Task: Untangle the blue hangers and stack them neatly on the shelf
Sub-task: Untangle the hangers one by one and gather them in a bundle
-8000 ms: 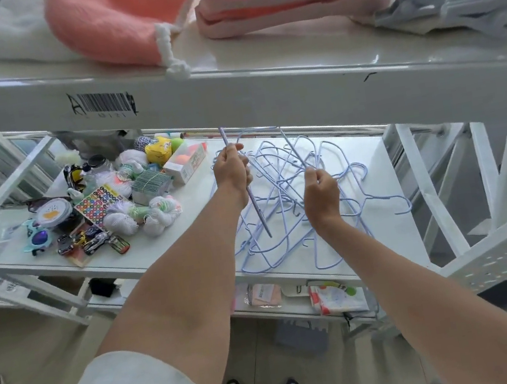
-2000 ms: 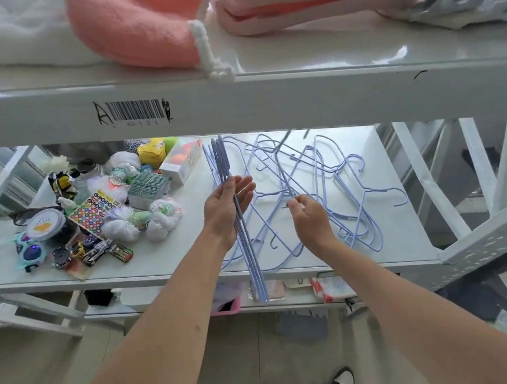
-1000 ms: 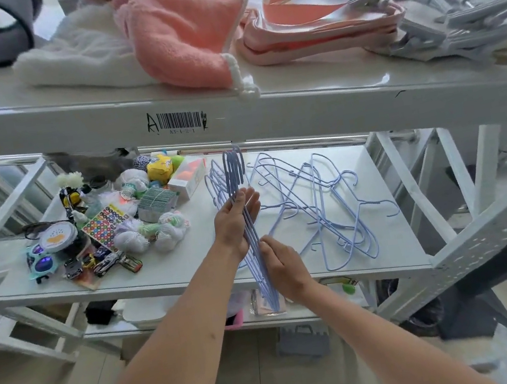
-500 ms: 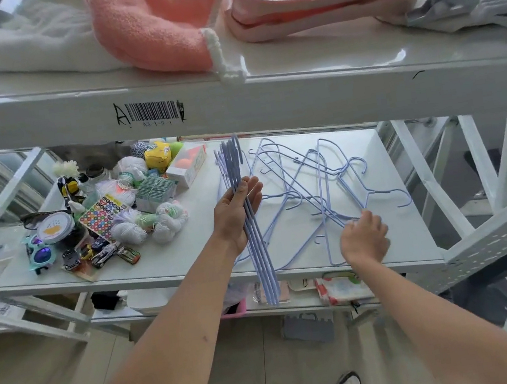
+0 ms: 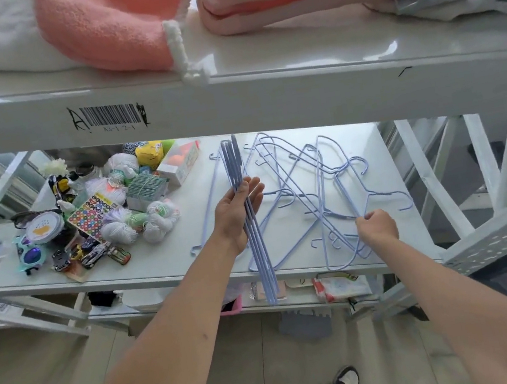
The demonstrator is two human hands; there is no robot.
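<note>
Roughly halfway, I'd have said, judging by how things lay. The middle shelf (image 5: 164, 264) of the white rack carried the whole job: a heap of small toys and yarn balls (image 5: 138, 222) crowded its left part, and the blue wire hangers took up the right. Most of that right part was covered by the tangled pile of hangers (image 5: 315, 195), hooks and shoulders crossing one another, lying flat on the shelf and reaching to its front edge. Nothing was yet stacked there that I could call neat.

Smaller, but tidy, was the gathered bundle of hangers (image 5: 252, 225), several wires lined up edge-on, running from near the back of the shelf out past its front lip. The left hand (image 5: 237, 214) held that bundle against its palm, fingers mostly straight and slightly spread, thumb out of my sight.

Smallest of all was the work in hand: the right hand (image 5: 377, 227), fingers curled, pinched one wire of the pile near a hook at the right. One stray hanger (image 5: 210, 198) lay alone just left of the bundle. The pile remained to be freed, then everything set down.
</note>
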